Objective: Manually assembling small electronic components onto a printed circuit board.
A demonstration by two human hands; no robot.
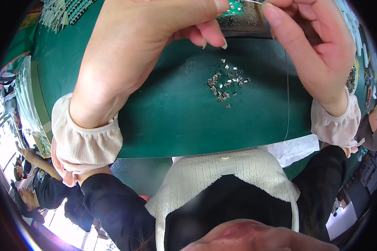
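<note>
My left hand (155, 25) reaches to the upper edge of the picture, its thumb and fingers closed on a small green circuit board (235, 8). Solder dots show on the board's face. Across from it, my right hand (318, 46) has thumb and fingers pinched together near the board. A thin silvery wire (287, 100) runs from this hand down to the table's near edge, and its tip side seems to lie in the pinch. Below the hands, a loose scatter of small shiny metal clips (224, 85) lies on the green table (176, 121).
A dark, worn plate (249, 31) with grains on it lies behind the board. Boards with pale wires (67, 12) sit at the far left. A tray of clear tubes (27, 92) stands at the left edge. White plastic (295, 148) hangs at the near edge. Another person (42, 184) sits at left.
</note>
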